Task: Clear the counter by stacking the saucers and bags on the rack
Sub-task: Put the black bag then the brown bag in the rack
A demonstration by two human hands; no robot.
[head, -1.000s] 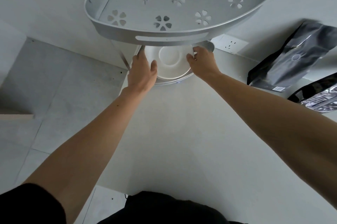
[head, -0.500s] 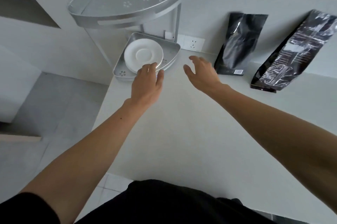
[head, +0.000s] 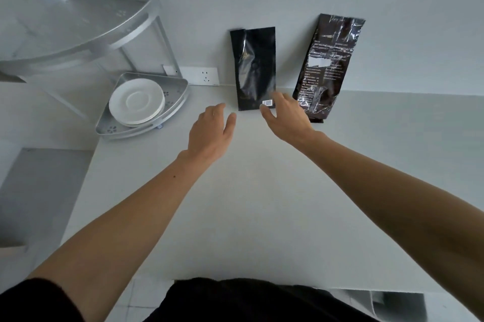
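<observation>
Saucers [head: 136, 101] are stacked on the rack [head: 146, 130] lower shelf. Right of the rack, two bags [head: 255, 67] stand against the wall. Both hands, left [head: 210, 134] and right [head: 286, 118], are empty with fingers spread, near the closer bag's base.

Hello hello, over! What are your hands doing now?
Left hand open, empty. Right hand open, at plain black bag, no grip yet. Saucers stacked on rack's lower shelf. Printed bag waiting. Nothing in the way.

head cam, high, angled down over counter [head: 262, 204]
</observation>
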